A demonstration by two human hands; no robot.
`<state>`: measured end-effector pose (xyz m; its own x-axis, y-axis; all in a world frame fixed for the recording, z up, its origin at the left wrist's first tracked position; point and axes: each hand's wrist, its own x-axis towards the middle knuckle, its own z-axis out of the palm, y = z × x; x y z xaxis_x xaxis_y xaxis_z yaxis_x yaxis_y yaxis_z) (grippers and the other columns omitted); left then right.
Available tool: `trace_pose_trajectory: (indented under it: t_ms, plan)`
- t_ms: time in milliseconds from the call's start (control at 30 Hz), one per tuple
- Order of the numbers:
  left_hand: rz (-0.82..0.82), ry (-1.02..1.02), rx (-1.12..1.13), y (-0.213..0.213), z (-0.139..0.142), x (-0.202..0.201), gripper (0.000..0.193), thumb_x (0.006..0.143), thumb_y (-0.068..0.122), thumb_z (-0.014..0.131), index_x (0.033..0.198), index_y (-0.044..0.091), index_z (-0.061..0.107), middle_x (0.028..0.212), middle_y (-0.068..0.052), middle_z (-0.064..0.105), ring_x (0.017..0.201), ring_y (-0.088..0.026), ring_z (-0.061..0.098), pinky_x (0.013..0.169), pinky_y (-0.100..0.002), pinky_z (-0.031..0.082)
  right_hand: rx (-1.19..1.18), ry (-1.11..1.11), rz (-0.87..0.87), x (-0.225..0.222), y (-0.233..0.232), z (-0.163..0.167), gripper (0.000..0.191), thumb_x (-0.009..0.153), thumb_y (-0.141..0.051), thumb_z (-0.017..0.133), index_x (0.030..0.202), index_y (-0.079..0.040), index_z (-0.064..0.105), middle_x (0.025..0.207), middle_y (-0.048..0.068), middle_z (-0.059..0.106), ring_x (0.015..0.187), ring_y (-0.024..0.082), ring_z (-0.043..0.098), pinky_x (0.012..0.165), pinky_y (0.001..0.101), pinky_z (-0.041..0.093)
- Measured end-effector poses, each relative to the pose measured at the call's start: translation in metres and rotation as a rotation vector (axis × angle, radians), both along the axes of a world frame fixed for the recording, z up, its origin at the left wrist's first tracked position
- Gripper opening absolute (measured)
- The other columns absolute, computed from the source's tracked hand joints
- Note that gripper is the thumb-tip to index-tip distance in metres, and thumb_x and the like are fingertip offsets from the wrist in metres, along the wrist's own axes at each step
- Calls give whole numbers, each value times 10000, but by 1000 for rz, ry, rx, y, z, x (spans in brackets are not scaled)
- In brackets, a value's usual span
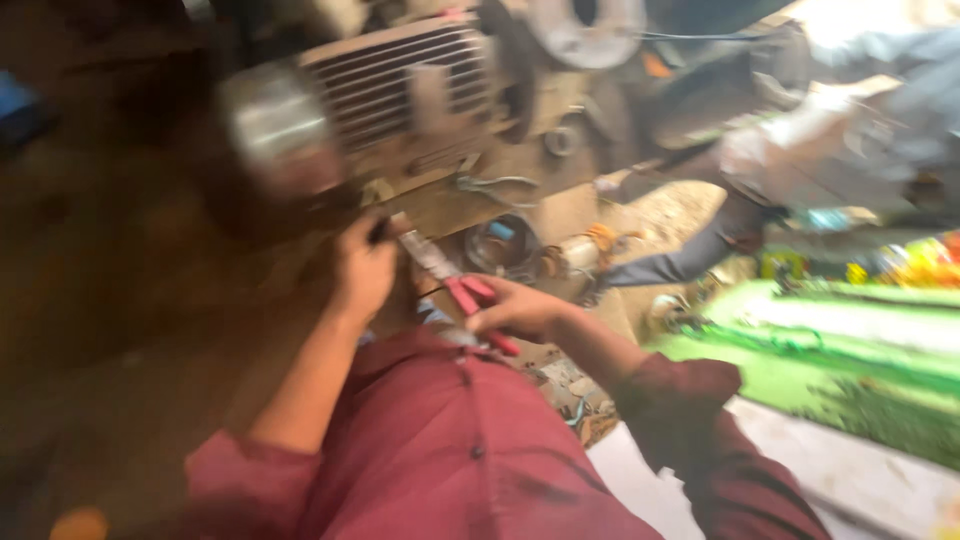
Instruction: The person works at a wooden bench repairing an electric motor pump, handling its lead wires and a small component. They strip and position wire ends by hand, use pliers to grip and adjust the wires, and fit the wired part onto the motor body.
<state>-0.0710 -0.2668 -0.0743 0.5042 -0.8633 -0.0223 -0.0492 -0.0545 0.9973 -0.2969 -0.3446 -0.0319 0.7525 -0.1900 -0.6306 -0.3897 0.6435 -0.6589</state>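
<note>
My right hand [515,308] has its fingers curled around the red handles of the pliers [455,285], just below the ribbed motor [400,95]. My left hand [362,270] is closed in a fist on something dark beside the pliers' nose, under the motor; blur hides what it is. My maroon shirt [440,450] fills the foreground.

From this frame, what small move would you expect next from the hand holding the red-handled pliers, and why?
Probably a small squeeze or twist of the pliers. The right hand grips their red handles, and the tip points up at the spot the left hand pinches, just below the finned motor. The frame is blurred, so what is pinched cannot be made out.
</note>
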Motion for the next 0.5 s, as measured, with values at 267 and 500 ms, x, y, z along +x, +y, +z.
trace_pose_trajectory:
  t_ms: [267,500]
  plan:
    - [-57,-147,153,8,8,-11,203,1054,228,710,1080,28,688,927,-87,698,858,-186,634,793,-356,501,-1465,247,375,-14,7,34,716,806,-432,816,1367,-74,553,1213,171,629,1036,378,671,835,460,533]
    - [-36,-28,95,8,-1,-19,181,1085,207,674,1059,29,666,935,-33,698,853,-116,624,784,-294,502,-687,429,248,-5,-4,38,680,918,-477,714,1464,-153,471,1180,84,646,927,297,725,763,413,594]
